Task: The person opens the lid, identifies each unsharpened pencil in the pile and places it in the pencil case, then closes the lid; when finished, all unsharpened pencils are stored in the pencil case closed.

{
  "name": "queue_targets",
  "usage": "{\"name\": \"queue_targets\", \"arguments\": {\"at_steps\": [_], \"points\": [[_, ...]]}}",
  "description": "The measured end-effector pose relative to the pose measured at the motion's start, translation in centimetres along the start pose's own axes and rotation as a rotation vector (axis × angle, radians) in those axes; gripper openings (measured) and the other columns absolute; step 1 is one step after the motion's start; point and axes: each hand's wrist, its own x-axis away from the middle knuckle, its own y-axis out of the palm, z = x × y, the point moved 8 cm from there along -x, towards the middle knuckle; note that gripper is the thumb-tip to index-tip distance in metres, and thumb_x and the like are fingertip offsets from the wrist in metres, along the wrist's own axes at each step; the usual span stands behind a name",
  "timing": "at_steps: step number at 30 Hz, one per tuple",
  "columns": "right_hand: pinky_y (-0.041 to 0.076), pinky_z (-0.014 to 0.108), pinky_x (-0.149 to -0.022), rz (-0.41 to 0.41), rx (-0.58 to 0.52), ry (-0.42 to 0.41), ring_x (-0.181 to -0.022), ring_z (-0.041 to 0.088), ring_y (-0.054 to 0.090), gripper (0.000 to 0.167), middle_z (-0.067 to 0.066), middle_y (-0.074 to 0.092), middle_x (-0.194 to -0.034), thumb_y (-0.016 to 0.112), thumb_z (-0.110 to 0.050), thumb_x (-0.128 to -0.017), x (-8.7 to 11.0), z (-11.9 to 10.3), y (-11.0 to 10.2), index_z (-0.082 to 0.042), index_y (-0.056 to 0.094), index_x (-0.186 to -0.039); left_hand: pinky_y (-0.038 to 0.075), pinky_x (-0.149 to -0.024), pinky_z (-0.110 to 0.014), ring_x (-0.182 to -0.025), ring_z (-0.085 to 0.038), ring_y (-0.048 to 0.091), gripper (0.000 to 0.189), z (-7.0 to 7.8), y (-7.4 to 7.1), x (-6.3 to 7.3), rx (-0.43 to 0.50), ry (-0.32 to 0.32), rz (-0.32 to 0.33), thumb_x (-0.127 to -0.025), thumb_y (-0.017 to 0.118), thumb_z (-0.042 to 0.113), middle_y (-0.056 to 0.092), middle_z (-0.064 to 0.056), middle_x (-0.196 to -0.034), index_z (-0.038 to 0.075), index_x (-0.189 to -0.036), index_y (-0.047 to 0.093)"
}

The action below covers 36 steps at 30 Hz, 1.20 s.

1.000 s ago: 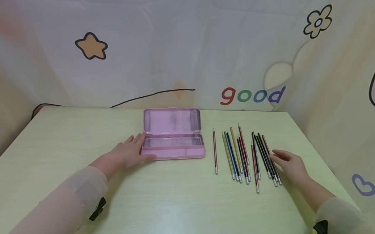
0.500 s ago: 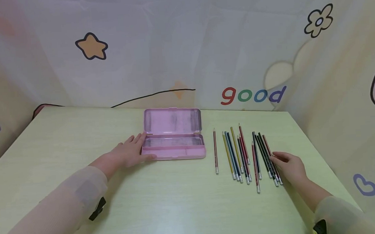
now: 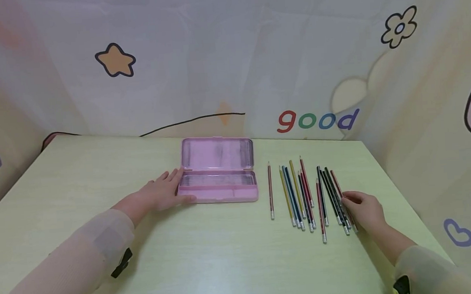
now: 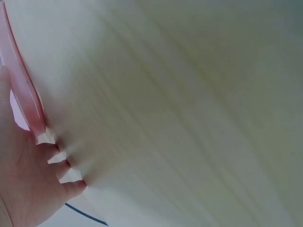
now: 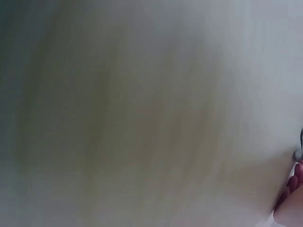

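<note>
A pink pencil case (image 3: pixel 216 195) lies with its lid raised at the back middle of the table. My left hand (image 3: pixel 161 194) rests against its left side, fingers straight and thumb along the front edge. In the left wrist view, the fingertips of this hand (image 4: pixel 28 175) touch the table beside the case's pink wall (image 4: pixel 21 85). At the right, my right hand (image 3: pixel 364 208) pinches a dark red pencil (image 3: pixel 336 182) between thumb and fingers, at the right end of the row. Only a bit of the right hand (image 5: pixel 289 210) shows in the right wrist view.
Several pencils lie in a loose row between the case and my right hand, among them a lone red pencil (image 3: pixel 270 190), a yellow pencil (image 3: pixel 287 196) and a black pencil (image 3: pixel 330 195). A printed curtain (image 3: pixel 213 66) hangs behind the pale table (image 3: pixel 210 258).
My right hand has closed its fingertips on the rightmost red pencil, whose eraser end has shifted slightly right, away from its neighbours. My left hand and the case stay in place.
</note>
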Motion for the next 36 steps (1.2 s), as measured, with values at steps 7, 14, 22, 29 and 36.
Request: {"name": "queue_targets", "arguments": {"at_steps": [7, 14, 22, 29, 36], "points": [[0.045, 0.047, -0.084, 0.015, 0.076, -0.061, -0.1, 0.037, 0.055, 0.037, 0.027, 0.06, -0.11, 0.056, -0.018, -0.093, -0.3, -0.2, -0.6, 0.009, 0.057, -0.119, 0.014, -0.103, -0.065, -0.137, -0.046, 0.007, 0.103, -0.1, 0.1, 0.0, 0.0, 0.002, -0.004, -0.083, 0.04, 0.072, 0.009, -0.021, -0.153, 0.004, -0.149, 0.001], [0.047, 0.042, -0.075, 0.039, 0.143, -0.098, -0.092, 0.036, 0.058, 0.034, 0.025, 0.064, -0.102, 0.061, -0.018, -0.09, -0.6, -0.6, -0.8, 0.009, 0.062, -0.11, 0.014, -0.103, -0.065, -0.137, -0.046, 0.008, 0.103, -0.2, 0.2, 0.0, -0.005, 0.004, -0.001, -0.083, 0.039, 0.072, 0.01, -0.022, -0.153, 0.003, -0.149, 0.002], [0.044, 0.047, -0.079, 0.038, 0.16, -0.11, -0.096, 0.04, 0.056, 0.031, 0.026, 0.063, -0.104, 0.058, -0.015, -0.09, -0.9, -0.8, -1.1, 0.01, 0.062, -0.108, 0.015, -0.104, -0.064, -0.137, -0.045, 0.007, 0.104, -0.1, 0.2, -0.1, -0.007, -0.001, -0.001, -0.083, 0.04, 0.073, 0.009, -0.02, -0.153, 0.003, -0.149, 0.002], [0.044, 0.046, -0.08, 0.029, 0.141, -0.127, -0.099, 0.04, 0.055, 0.033, 0.027, 0.062, -0.107, 0.057, -0.017, -0.092, -1.0, -1.1, -1.5, 0.009, 0.062, -0.111, 0.014, -0.104, -0.064, -0.137, -0.045, 0.007, 0.103, -0.1, 0.2, 0.0, -0.011, -0.001, -0.002, -0.083, 0.04, 0.073, 0.009, -0.021, -0.153, 0.003, -0.149, 0.001], [0.044, 0.046, -0.08, 0.027, 0.138, -0.205, -0.1, 0.039, 0.055, 0.032, 0.025, 0.062, -0.111, 0.055, -0.017, -0.093, -1.4, -2.1, -1.7, 0.006, 0.062, -0.114, 0.014, -0.104, -0.064, -0.137, -0.045, 0.007, 0.103, 0.0, 0.2, 0.0, -0.013, -0.004, -0.008, -0.083, 0.039, 0.073, 0.009, -0.021, -0.153, 0.003, -0.149, 0.001]]}}
